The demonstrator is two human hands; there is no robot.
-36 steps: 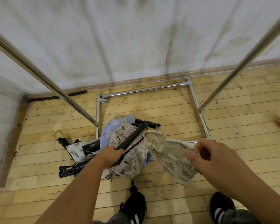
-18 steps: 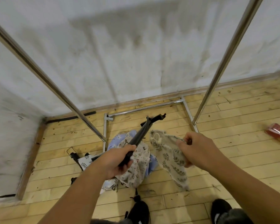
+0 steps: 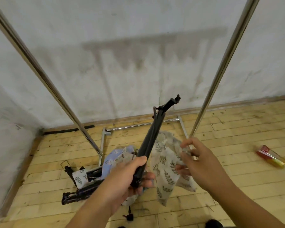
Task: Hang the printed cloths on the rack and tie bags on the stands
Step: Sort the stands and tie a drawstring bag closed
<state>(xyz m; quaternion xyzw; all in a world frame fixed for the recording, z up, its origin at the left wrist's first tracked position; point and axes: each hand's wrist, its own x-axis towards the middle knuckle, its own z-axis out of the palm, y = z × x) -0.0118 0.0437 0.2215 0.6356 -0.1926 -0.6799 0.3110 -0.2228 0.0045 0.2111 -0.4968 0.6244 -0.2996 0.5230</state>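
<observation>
Left hand [image 3: 130, 175]: fingers clenched round folded black stand [image 3: 152, 137], raised tilting toward the far wall.
Right hand [image 3: 199, 163]: fingers pinching leaf-print drawstring bag [image 3: 164, 170], hanging right of the stand.

Hands: two, the left hand [image 3: 127, 176] and the right hand [image 3: 199, 163]. Black folded stands: one raised stand [image 3: 152, 137], plus a bundle of floor stands [image 3: 76, 194] whose number cannot be resolved. The metal rack [image 3: 221, 71] counts one, with two slanted uprights in view. Leaf-print bags: one held bag [image 3: 164, 170] and one small floor bag [image 3: 79, 177]; loose cloths: one blue cloth [image 3: 109, 162] and one grey printed cloth [image 3: 122, 160]; wrapped packet [image 3: 271, 157]: one; dark shoe [image 3: 214, 224]: one.
</observation>
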